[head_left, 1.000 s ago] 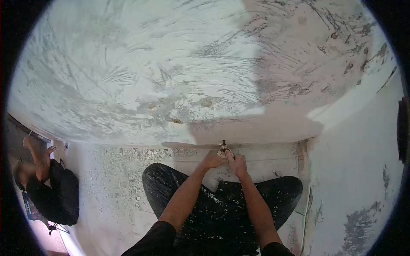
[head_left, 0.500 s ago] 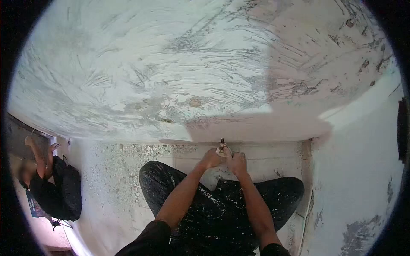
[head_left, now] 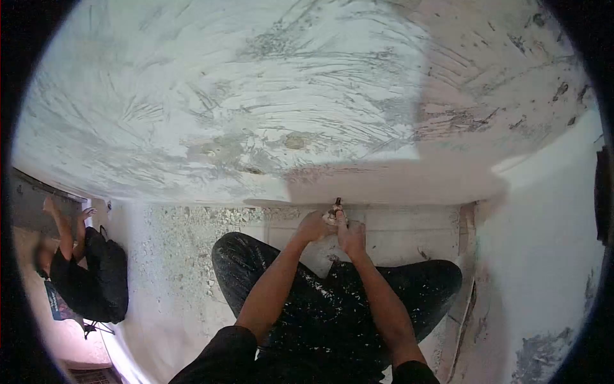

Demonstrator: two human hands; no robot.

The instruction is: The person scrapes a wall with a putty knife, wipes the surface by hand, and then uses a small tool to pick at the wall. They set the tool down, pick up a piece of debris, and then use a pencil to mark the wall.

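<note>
My left hand (head_left: 313, 226) curled closed on small, pale-smeared tool (head_left: 333, 216). My right hand (head_left: 352, 238) also closed on it, thumb side up against tool. Tool sits between both hands, dark tip pointing away from me, close to base of scraped wall (head_left: 307, 96) just beyond. Floor (head_left: 307, 256) under hands; crumbled debris (head_left: 182, 246) left of left hand. Seated person (head_left: 96, 275) well off to left.
</note>
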